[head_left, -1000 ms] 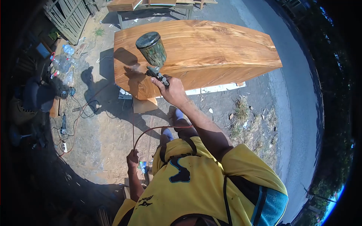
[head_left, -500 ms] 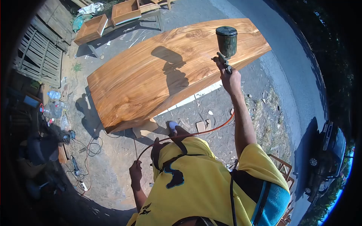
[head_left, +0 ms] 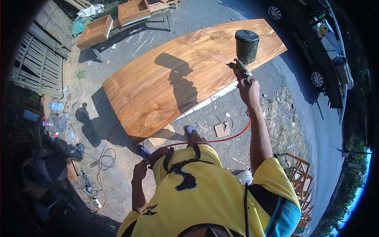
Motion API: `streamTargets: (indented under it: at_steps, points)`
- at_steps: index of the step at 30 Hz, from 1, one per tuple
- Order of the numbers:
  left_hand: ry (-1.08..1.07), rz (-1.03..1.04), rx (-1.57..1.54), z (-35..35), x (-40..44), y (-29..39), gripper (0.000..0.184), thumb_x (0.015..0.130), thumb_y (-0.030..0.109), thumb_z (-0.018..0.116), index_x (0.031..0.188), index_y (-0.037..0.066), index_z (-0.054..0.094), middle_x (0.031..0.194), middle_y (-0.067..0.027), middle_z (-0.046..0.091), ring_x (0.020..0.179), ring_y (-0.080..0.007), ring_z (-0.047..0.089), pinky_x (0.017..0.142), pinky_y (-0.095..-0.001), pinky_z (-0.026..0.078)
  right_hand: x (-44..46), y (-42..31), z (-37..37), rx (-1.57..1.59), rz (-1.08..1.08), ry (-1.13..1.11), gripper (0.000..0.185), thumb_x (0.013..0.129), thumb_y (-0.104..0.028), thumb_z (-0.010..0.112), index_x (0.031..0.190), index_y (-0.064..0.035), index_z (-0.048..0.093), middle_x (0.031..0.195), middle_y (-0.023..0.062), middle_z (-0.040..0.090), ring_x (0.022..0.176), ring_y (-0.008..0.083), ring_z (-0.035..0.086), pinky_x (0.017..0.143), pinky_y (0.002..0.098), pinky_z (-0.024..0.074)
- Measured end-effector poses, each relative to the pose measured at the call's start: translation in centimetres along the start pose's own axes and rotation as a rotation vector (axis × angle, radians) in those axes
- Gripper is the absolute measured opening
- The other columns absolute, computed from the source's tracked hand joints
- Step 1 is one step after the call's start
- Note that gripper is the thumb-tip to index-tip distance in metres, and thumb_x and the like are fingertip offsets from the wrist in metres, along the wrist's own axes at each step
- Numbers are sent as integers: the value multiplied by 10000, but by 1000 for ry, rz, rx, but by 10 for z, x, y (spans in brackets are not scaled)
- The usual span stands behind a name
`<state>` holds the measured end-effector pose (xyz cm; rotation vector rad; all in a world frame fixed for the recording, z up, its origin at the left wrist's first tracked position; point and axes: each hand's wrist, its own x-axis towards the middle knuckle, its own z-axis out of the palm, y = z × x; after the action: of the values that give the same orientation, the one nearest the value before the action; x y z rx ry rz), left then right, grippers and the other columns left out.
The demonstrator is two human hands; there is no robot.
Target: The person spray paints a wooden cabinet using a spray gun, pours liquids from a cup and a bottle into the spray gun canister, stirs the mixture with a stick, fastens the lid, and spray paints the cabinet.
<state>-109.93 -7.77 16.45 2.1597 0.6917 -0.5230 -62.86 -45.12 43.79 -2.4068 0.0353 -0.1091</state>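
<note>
My right hand is wrapped round the handle of a spray gun topped by a dark cup. A faint mist shows at its nozzle, over a long wooden panel with curved long edges. The gun and hand cast a shadow on the panel's middle. Down at the left, my left hand is closed round the red hose, which curves across in front of my body towards my right forearm.
Wooden drawers sit on a bench behind the panel. Plastic bottles, a power tool and cables lie at the left. A dark vehicle is on the road at right; wooden chair frames stand at lower right.
My right hand has moved the spray gun from the panel's left end to its right part. My left hand still holds the hose. The dark vehicle has moved up the road beside the panel.
</note>
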Motion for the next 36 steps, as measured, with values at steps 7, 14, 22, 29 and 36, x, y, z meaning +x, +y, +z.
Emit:
streamTargets:
  at_steps: [7,14,22,29,36]
  points:
    - [-30,101,1,-110,10,-139,348,1075,365,554,1059,65,729,700,-158,681,661,-326,698,637,-463,506,-140,-110,83,4,45,-72,586,973,-566,701,912,13,769,700,114,709,704,209,702,689,382,534]
    - [-86,112,112,-209,7,-215,393,1072,419,531,1083,75,723,690,-170,667,653,-339,688,647,-476,504,-243,-187,146,23,11,-162,417,1017,-435,705,1119,-36,769,742,246,665,637,328,643,659,421,520]
    - [-35,233,86,-243,18,-303,378,1058,367,545,1064,29,713,741,-198,673,694,-366,686,690,-493,514,-349,-259,170,82,72,-172,411,1002,-439,724,1160,-64,780,677,199,644,594,268,613,626,421,502]
    - [-14,339,53,-301,22,-343,392,1067,362,549,963,18,706,691,-169,648,646,-339,688,617,-471,491,-433,-272,197,139,106,-150,527,988,-492,718,811,4,739,616,136,621,590,251,631,614,398,493]
    - [23,441,174,-406,47,-316,359,1076,291,536,945,-17,663,773,-256,668,749,-448,693,652,-535,493,-501,-289,225,-111,198,258,351,981,-334,759,983,17,746,652,284,590,521,361,573,536,441,463]
